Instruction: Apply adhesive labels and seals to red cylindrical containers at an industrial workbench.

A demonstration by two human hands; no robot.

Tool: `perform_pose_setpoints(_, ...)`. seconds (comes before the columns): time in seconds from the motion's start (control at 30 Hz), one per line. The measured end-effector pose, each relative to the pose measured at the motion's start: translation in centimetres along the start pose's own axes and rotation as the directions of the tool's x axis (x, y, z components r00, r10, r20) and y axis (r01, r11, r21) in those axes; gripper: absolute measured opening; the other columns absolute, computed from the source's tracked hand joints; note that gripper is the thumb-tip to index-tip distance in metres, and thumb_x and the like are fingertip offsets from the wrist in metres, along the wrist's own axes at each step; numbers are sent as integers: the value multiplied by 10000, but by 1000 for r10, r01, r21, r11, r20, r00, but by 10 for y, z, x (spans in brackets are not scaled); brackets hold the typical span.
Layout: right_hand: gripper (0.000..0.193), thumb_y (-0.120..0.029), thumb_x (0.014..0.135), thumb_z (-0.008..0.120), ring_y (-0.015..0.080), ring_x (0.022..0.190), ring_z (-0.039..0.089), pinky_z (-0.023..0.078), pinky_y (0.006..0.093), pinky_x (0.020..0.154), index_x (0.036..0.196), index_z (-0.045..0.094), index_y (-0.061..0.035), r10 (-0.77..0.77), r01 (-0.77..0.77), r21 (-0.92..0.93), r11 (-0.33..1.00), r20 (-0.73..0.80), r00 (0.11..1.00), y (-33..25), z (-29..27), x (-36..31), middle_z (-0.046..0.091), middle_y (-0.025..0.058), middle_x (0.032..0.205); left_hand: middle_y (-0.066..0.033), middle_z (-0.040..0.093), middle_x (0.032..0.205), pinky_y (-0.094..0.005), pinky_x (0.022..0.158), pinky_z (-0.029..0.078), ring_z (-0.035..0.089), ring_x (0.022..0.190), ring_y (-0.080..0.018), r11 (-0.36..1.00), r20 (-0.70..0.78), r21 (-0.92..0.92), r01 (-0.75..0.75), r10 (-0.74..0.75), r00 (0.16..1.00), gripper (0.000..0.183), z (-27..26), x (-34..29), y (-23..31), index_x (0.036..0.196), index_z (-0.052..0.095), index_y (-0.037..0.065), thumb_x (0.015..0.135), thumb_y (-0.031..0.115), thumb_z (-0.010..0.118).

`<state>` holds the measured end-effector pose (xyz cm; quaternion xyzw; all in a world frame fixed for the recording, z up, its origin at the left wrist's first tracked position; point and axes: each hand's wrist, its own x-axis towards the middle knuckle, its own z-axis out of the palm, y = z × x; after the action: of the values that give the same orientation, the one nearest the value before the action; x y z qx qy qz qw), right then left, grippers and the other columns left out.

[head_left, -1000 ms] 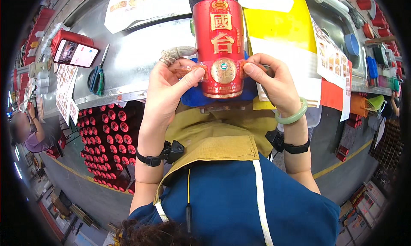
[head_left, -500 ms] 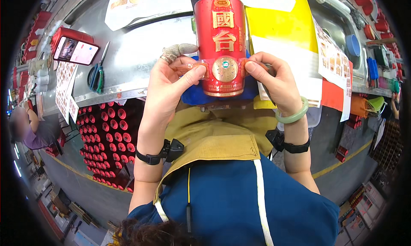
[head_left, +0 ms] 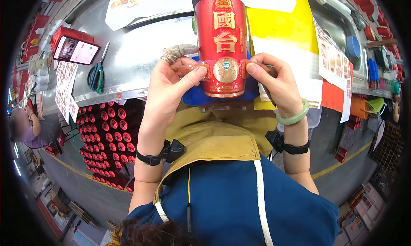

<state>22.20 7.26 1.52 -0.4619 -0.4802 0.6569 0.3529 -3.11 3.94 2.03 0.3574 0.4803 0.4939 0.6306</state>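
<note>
A red bottle (head_left: 221, 32) with gold characters lies in front of me on a blue support (head_left: 192, 96), its base toward me. Near that base, a round gold emblem decal (head_left: 225, 70) with a small green mark rests on the bottle's surface. My left hand (head_left: 177, 72) pinches the clear film at the decal's left end between thumb and fingers; a pale cloth cover wraps its index finger. At the opposite end, my right hand (head_left: 274, 75) is closed in a pinch on the film. A dark, thin strip shows beneath the right palm, its kind unclear.
On the metal bench are a phone (head_left: 76, 50), scissors (head_left: 96, 72) and printed decal sheets (head_left: 65, 90). Yellow sheeting (head_left: 282, 28) and papers lie to the right, near a sink with a blue bowl (head_left: 352, 45). Below left, many red bottles (head_left: 109, 139) are stacked. Another person (head_left: 32, 128) is at far left.
The bottle has shifted very slightly right, with both hands keeping their pinch on the decal film. The person at far left has raised an arm.
</note>
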Motion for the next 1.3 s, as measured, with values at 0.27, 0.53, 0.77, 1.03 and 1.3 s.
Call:
perform_pose_setpoints(0.27, 186, -194, 964, 755, 18, 783, 539, 445, 197, 707, 987, 720, -13, 2, -3, -24, 1000, -24, 1000, -2, 1, 0, 663, -40, 849, -23, 667, 990, -262, 768, 479, 639, 916, -114, 999, 2, 35, -29, 29, 1000, 447, 4, -1, 0, 1318, 587, 19, 917, 72, 777)
perform_pose_setpoints(0.53, 312, -145, 974, 711, 72, 855, 541, 466, 236, 754, 1228, 612, 7, -112, 25, -276, 961, -304, 946, -11, -19, -13, 599, 4, 916, -34, 674, 1022, -244, 784, 448, 648, 948, -116, 997, -60, 77, -5, 9, 998, 519, 7, -3, 3, 1385, 538, 11, 927, 89, 769)
perform_pose_setpoints(0.77, 209, 3, 971, 652, 87, 931, 591, 484, 249, 864, 1179, 668, 14, -291, 256, -159, 954, -265, 919, -38, 13, -26, 658, 23, 1019, -44, 670, 1037, -248, 789, 457, 658, 945, -126, 998, -65, 59, -7, 11, 998, 491, 2, -4, -1, 1387, 532, 7, 947, 80, 739)
perform_pose_setpoints(1.03, 194, -19, 945, 657, 117, 779, 560, 443, 244, 699, 1134, 698, -4, -326, 233, -334, 913, -257, 910, -15, 0, -21, 647, 72, 962, -124, 575, 1362, -299, 920, 515, 585, 1099, -151, 856, -205, 497, -140, 273, 940, 482, -4, -6, -19, 1452, 487, -7, 993, 38, 626)
perform_pose_setpoints(1.3, 1098, -242, 611, 982, 335, 1164, 607, 517, 403, 956, 1513, 416, 24, -528, 351, -745, 567, -2, 849, 1, 42, -12, 551, 204, 1276, -346, 81, 1674, -574, 1225, 122, 135, 1527, -510, 394, 257, 808, -439, 434, 863, 1064, 10, -33, -49, 1607, 278, 3, 923, 808, 404)
